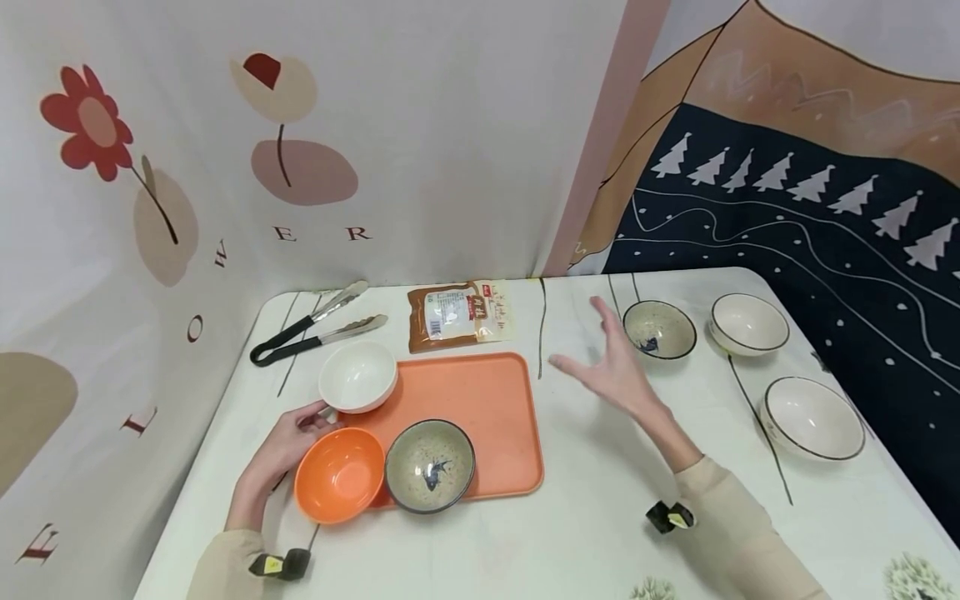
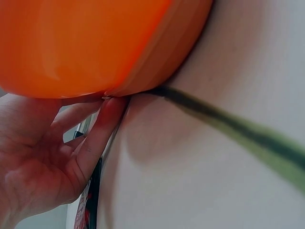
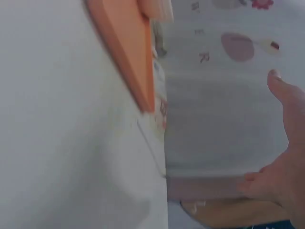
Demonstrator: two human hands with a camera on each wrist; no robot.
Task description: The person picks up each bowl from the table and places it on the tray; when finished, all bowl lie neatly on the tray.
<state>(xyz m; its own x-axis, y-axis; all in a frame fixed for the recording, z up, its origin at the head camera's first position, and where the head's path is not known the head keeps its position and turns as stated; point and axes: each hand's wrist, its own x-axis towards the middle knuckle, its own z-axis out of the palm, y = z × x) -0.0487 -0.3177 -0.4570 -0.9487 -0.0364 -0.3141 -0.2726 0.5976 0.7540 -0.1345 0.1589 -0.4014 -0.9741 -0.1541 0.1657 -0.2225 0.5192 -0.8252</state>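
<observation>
My left hand (image 1: 296, 437) is beside the orange bowl (image 1: 341, 477), its digits reaching along the bowl's outer far-left side. Seen from the left wrist, fingertips (image 2: 110, 109) come right up against that bowl's side. A white bowl (image 1: 358, 377) stands just beyond these fingers, over the corner of an orange tray (image 1: 504, 417). To the right of the orange bowl is a speckled bowl (image 1: 430, 465) with a blue fish inside, overlapping the tray's near edge. My right hand (image 1: 611, 367) hovers over the table with thumb and fingers spread, holding nothing, near another speckled bowl (image 1: 663, 329).
Black-handled tongs (image 1: 318, 325) lie at the back left. Behind the tray is a brown food packet (image 1: 460, 317). Two cream bowls, one farther back (image 1: 750, 323) and one nearer (image 1: 813, 418), stand at the right. Printed fabric (image 1: 450, 167) hangs along the table's back edge.
</observation>
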